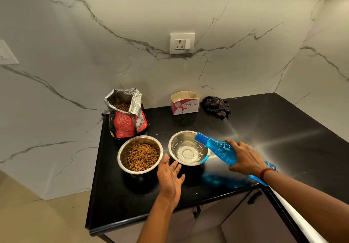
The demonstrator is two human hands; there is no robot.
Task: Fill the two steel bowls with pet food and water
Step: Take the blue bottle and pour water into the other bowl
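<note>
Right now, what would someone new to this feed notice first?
The right hand tipping a blue bottle over the right steel bowl, which holds water. Left of it, the other steel bowl holds brown kibble, with the open food bag standing behind. The left hand hovers open between the bowls.

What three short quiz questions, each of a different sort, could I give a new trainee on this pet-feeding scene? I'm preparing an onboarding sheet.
1. True or false: the left bowl holds kibble.
2. What does the right hand grip? A) food bag B) blue bottle C) cloth
3. Fill in: the bottle's mouth is tipped over the ____ bowl.

Key
1. True.
2. B, the blue bottle; the left hand hovers open and empty.
3. Right; the right bowl holds some water.
</note>
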